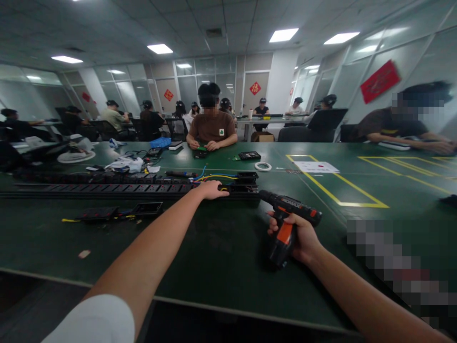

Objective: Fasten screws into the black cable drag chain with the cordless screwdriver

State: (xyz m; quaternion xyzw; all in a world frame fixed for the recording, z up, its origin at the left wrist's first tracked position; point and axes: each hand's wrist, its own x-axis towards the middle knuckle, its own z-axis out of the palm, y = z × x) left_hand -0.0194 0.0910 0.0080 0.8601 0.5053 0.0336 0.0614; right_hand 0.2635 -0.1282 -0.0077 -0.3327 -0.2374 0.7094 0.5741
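A long black power strip [160, 187] with a row of sockets lies across the green table. My left hand [211, 189] is wrapped over it near its right end, with the thumb along the near side and the other fingertips partly hidden. Yellow and blue wires [217, 177] show just beyond that hand. My right hand [299, 233] grips the handle of a black and orange cordless drill [291, 207]. The drill's nose points left at the strip's right end; whether the two touch I cannot tell.
Black socket parts [98, 213] lie nearer me on the left. Beyond the strip are a screwdriver-like tool [180, 174], a white tape roll [263, 166], a blue crate [160, 142] and paper [317, 166]. A person [213, 126] sits opposite, hands on a green part.
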